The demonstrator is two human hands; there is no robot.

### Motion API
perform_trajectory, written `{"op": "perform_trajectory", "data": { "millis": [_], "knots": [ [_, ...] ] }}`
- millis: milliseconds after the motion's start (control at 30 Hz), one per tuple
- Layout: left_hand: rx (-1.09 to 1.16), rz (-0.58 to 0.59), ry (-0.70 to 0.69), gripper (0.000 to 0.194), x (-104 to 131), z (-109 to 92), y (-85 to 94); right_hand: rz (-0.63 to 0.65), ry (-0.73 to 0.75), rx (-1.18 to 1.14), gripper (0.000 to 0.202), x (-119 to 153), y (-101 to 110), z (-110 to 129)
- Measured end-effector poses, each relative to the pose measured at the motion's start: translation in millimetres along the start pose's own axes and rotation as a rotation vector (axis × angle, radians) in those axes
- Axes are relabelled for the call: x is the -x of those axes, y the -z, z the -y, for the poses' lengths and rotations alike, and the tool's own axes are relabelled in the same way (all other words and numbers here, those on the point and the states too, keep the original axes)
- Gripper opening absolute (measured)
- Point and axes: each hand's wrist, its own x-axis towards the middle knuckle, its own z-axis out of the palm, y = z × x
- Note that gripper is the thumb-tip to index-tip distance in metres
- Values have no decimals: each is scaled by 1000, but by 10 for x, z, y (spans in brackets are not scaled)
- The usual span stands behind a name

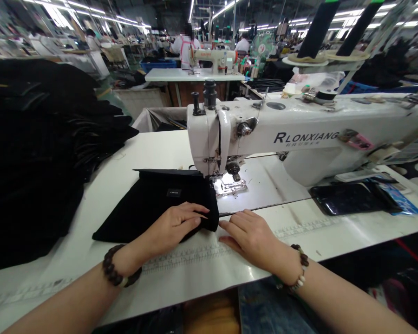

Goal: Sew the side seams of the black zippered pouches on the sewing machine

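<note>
A black fabric piece [142, 204] with a small dark label [174, 193] lies on the sewing table, its right edge at the needle area of the white sewing machine [261, 130]. On its lower right part rests my left hand [177, 222], fingers stretched out over the cloth and thumb near the index finger. My right hand [252, 236] is just right of the fabric's lower right corner, fingertips at its edge and the thumb apart from the fingers. Whether those fingertips touch the cloth I cannot tell. The presser foot area [212, 181] is partly hidden behind the machine head.
A large heap of black fabric pieces [31, 153] fills the left side. At right, a black phone [355, 198] lies on the table beside a blue packet [400, 199]. A printed ruler strip [195, 255] runs along the front edge. Thread cones [316, 30] stand behind the machine.
</note>
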Motion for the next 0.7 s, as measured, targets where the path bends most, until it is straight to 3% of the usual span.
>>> {"op": "perform_trajectory", "data": {
  "millis": [133,300,467,700],
  "knots": [
    [-88,-132,13,28,41,-18,-99,-1,1,20,18,-10,-10,6],
    [-294,-189,-175,26,76,-34,-174,15,76,78,16,5,-30,22],
    [-201,-352,30,27,-1,-136,23,-5,145,92,19,0,-16,33],
    [-203,-264,-13,26,-11,-247,59,42,219,90,20,-13,14,55]
  ]
}}
